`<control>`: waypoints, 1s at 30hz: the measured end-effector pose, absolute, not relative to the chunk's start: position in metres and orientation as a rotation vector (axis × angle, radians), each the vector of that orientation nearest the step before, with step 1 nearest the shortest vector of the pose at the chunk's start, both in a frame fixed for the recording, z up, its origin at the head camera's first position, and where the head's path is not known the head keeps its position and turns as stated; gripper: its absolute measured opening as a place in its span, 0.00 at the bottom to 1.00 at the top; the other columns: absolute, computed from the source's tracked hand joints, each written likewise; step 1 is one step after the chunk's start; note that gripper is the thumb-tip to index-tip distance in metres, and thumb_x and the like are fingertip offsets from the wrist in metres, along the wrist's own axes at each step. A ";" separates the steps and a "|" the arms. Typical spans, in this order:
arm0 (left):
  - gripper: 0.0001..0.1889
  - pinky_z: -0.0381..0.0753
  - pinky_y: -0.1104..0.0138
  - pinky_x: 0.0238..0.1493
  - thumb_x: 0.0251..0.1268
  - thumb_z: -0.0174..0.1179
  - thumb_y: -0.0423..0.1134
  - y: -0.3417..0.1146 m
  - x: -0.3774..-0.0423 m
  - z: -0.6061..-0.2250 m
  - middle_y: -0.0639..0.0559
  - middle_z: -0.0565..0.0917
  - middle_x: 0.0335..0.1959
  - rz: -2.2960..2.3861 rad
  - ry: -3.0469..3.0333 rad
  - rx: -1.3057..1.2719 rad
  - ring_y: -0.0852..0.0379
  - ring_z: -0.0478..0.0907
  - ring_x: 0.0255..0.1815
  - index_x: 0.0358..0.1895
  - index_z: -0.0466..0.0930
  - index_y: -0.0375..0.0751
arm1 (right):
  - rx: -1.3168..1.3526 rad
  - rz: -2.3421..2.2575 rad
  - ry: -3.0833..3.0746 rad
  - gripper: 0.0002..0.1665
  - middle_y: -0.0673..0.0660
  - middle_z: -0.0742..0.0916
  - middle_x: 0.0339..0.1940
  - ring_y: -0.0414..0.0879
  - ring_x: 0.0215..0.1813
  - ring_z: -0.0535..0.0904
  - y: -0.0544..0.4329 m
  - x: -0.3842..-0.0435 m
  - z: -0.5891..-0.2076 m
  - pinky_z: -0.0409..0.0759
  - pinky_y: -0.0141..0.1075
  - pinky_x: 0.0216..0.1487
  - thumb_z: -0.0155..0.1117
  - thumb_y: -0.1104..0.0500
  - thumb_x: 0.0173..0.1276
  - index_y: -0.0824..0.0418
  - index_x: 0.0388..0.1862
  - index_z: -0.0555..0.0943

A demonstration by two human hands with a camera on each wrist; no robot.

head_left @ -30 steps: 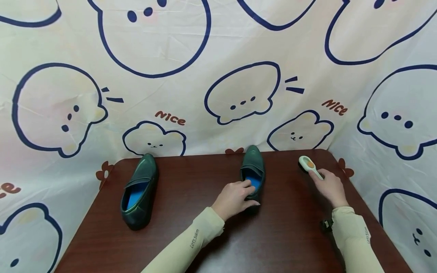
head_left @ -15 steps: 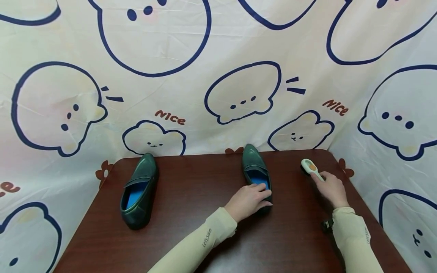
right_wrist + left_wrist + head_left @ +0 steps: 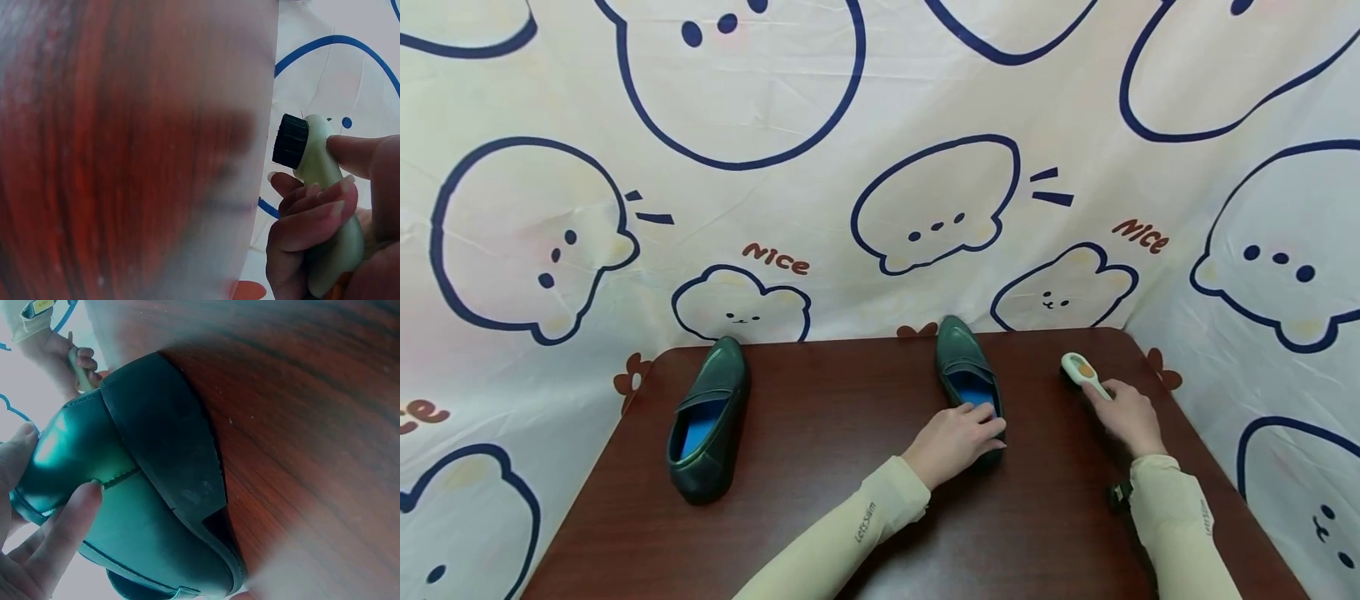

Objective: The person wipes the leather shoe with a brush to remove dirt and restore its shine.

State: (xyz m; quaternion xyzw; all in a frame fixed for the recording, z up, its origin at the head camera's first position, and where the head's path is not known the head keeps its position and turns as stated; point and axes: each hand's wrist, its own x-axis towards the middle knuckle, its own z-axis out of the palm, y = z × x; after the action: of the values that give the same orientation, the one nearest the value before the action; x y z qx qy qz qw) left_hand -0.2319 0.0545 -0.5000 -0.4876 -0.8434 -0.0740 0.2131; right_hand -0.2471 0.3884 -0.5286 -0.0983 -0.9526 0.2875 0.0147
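Observation:
My left hand (image 3: pixel 955 440) grips the heel end of a dark green loafer (image 3: pixel 961 354) with a blue insole, its toe pointing to the back edge of the table. In the left wrist view that loafer's heel (image 3: pixel 181 437) fills the middle, with a thumb and fingers on its back and rim. To the right, my right hand (image 3: pixel 1129 417) holds a small pale green brush (image 3: pixel 1081 368) by its handle. Black bristles (image 3: pixel 291 140) show on the brush in the right wrist view, held off the tabletop. A matching green loafer (image 3: pixel 709 417) stands at the left of the table.
The dark brown wooden table (image 3: pixel 820 517) runs back to a white cloth backdrop (image 3: pixel 820 208) printed with blue cartoon outlines. More of the cloth hangs along both sides.
My left hand has moved right, and the heel of the loafer has swung right with it while the toe shifted only slightly. The right hand and brush have barely moved.

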 end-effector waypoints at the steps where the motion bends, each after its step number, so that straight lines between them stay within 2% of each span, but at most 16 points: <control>1: 0.09 0.78 0.79 0.36 0.75 0.62 0.53 0.055 -0.232 -0.500 0.59 0.78 0.39 -0.203 -2.335 -1.356 0.66 0.75 0.32 0.47 0.83 0.55 | -0.311 0.897 -2.970 0.44 0.68 0.84 0.38 0.57 0.35 0.77 0.389 -0.247 -0.528 0.72 0.44 0.34 0.46 0.35 0.81 0.77 0.64 0.73; 6: 0.08 0.77 0.80 0.35 0.76 0.61 0.53 0.060 -0.231 -0.502 0.59 0.78 0.39 -0.169 -2.313 -1.368 0.66 0.74 0.31 0.47 0.82 0.56 | -0.317 0.931 -2.984 0.41 0.60 0.81 0.29 0.53 0.30 0.76 0.386 -0.245 -0.529 0.70 0.41 0.30 0.46 0.34 0.81 0.74 0.59 0.75; 16: 0.10 0.78 0.82 0.38 0.77 0.59 0.54 0.069 -0.232 -0.500 0.59 0.79 0.40 -0.112 -2.311 -1.366 0.67 0.76 0.32 0.49 0.82 0.56 | -0.304 0.971 -2.975 0.38 0.56 0.78 0.22 0.50 0.24 0.75 0.383 -0.245 -0.528 0.71 0.41 0.27 0.47 0.34 0.81 0.70 0.53 0.76; 20: 0.11 0.79 0.82 0.40 0.77 0.59 0.54 0.070 -0.234 -0.500 0.59 0.80 0.41 -0.123 -2.329 -1.366 0.67 0.77 0.33 0.50 0.82 0.56 | -0.297 0.965 -2.975 0.38 0.55 0.79 0.22 0.49 0.24 0.75 0.383 -0.245 -0.529 0.71 0.41 0.27 0.46 0.34 0.81 0.71 0.54 0.75; 30: 0.11 0.77 0.80 0.36 0.76 0.60 0.56 0.063 -0.235 -0.503 0.60 0.78 0.38 -0.104 -2.308 -1.340 0.67 0.76 0.32 0.47 0.81 0.55 | -0.311 0.994 -2.979 0.42 0.56 0.80 0.21 0.49 0.22 0.75 0.384 -0.243 -0.529 0.72 0.42 0.25 0.46 0.34 0.81 0.73 0.62 0.74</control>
State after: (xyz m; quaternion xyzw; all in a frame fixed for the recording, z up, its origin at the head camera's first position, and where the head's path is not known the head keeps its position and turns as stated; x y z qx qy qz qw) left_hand -0.2355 0.0632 -0.5033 -0.4878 -0.8404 -0.0378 0.2331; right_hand -0.2428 0.3837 -0.5294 -0.0986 -0.9440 0.3149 -0.0073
